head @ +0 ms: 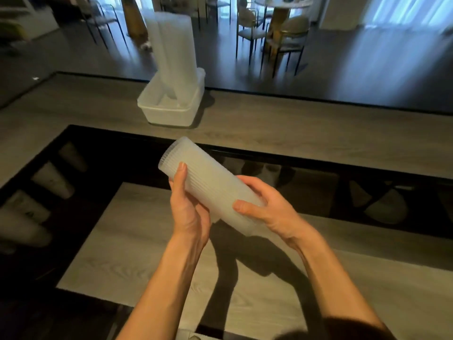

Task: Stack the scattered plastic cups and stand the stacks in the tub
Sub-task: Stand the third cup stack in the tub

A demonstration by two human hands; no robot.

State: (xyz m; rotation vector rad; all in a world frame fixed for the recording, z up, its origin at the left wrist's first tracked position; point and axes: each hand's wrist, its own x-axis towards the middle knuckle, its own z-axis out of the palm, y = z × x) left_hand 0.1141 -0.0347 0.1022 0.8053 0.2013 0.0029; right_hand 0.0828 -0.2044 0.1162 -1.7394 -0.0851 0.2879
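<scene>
Two hands on one stack. The left hand (188,212) grips the stack of cups (208,177) from below, thumb laid up along the ribbed side and fingers curled round the underside. The right hand (267,212) grips the lower end, thumb across the front and fingers wrapped behind. The stack is held in the air over the near part of the bench (147,253), tilted, its upper end pointing away and to the left, toward the tub (169,111).

The tub sits on the far strip of the bench, well apart from the hands. Tall stacks (174,52) already stand in it, at least two, one leaning against the other. Blur hides the exact count. Part of the tub floor at the near left looks free.

Progress, judged: well along. Some stacks are placed, and the one in hand looks gathered and ready to go in. Not yet done: carry it over and stand it upright in the free part.

Pale cup-like shapes (52,179) show in the dark glossy band at left. I cannot tell whether these are loose cups or reflections, so the remaining count is uncertain.
</scene>
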